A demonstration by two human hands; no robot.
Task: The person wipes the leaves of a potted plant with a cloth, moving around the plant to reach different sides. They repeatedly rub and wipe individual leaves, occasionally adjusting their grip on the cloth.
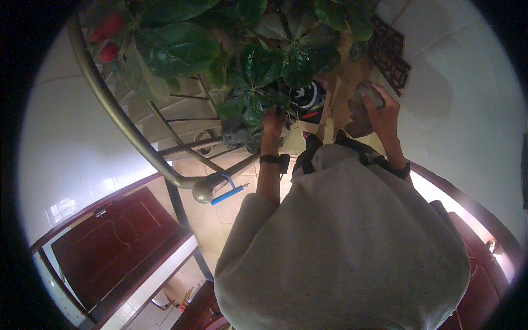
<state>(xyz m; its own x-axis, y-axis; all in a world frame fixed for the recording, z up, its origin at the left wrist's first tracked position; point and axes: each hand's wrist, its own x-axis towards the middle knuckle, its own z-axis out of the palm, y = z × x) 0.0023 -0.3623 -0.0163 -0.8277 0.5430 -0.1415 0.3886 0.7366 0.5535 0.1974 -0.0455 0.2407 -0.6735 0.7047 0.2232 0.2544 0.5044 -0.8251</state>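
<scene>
My right hand is closed around a rounded grey thing, perhaps a wadded cloth or a sponge. It is held in front of a brown panel, and a dark shadow lies just below it. My left hand reaches in under the leaves of a large potted-type plant. Foliage and dim light hide its fingertips, so what it touches cannot be made out. Just right of that hand sits a dark round item with a white emblem, above a small red object. Dark bundled things lie to its left.
A curved metal handrail with bars runs down the left beside stair steps. On its end knob hangs a blue-handled tool. A dark red door stands lower left. A white wall rises on the right.
</scene>
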